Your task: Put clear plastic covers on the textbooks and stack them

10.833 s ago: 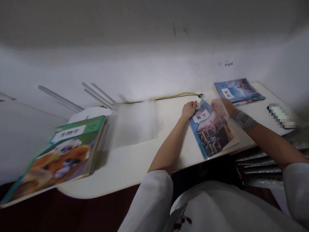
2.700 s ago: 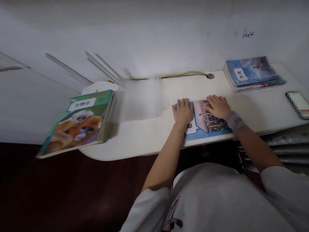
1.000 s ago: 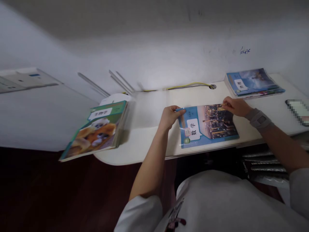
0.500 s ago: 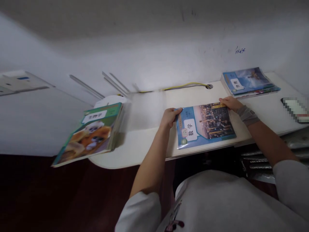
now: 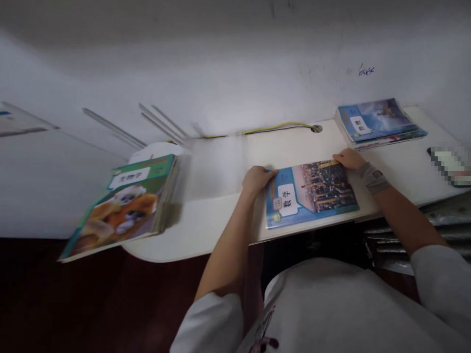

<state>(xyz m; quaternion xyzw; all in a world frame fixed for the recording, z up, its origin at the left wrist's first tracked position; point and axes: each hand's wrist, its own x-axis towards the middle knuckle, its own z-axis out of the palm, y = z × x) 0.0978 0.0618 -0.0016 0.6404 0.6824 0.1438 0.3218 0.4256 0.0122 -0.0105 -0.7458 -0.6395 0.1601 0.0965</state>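
Note:
A blue math textbook [image 5: 312, 193] with a city skyline on its cover lies at the front edge of the white desk [image 5: 206, 215]. My left hand [image 5: 256, 180] is closed on its left edge near the upper corner, thumb on top. At the upper right corner, my right hand [image 5: 349, 159] also grips the book, with a grey band around the wrist. The fingers beneath the cover are hidden. Off to the left, a stack topped by a green biology textbook [image 5: 127, 206] with monkeys on it overhangs the desk's rounded end.
A second stack with a blue textbook [image 5: 379, 120] on top stands at the back right. Right of it lies a pixelated phone-like object [image 5: 447, 164]. A yellow cable [image 5: 272, 127] runs along the wall into a desk hole. Silvery packages [image 5: 393, 247] sit below the desk.
The view has shifted slightly, so the left stack appears further left. Both hands stay on the math textbook, which now looks flatter against the desk.

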